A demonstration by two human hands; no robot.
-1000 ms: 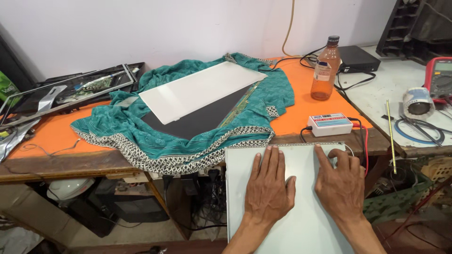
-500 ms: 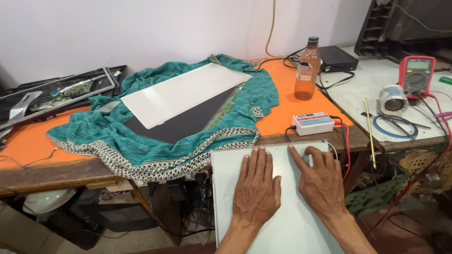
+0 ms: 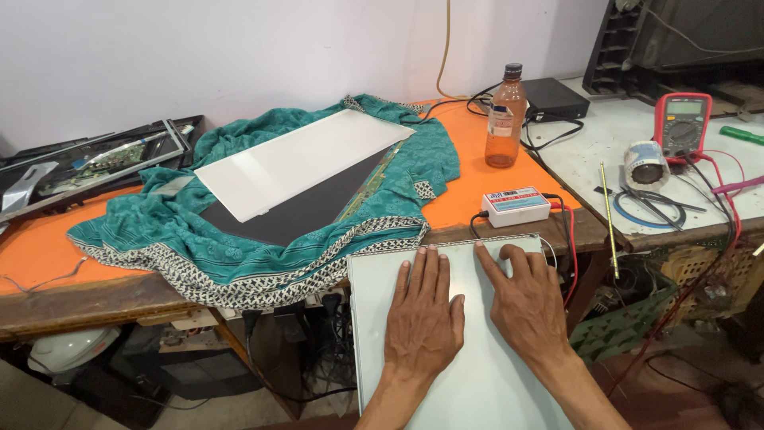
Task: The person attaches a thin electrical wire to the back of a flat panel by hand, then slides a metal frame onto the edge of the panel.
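Hands lie flat, fingers spread and gripping nothing: left hand (image 3: 423, 318) and right hand (image 3: 528, 306) press side by side on a white panel (image 3: 469, 382). Just beyond the fingertips sits a small white box (image 3: 516, 206) on the orange surface (image 3: 477, 179).
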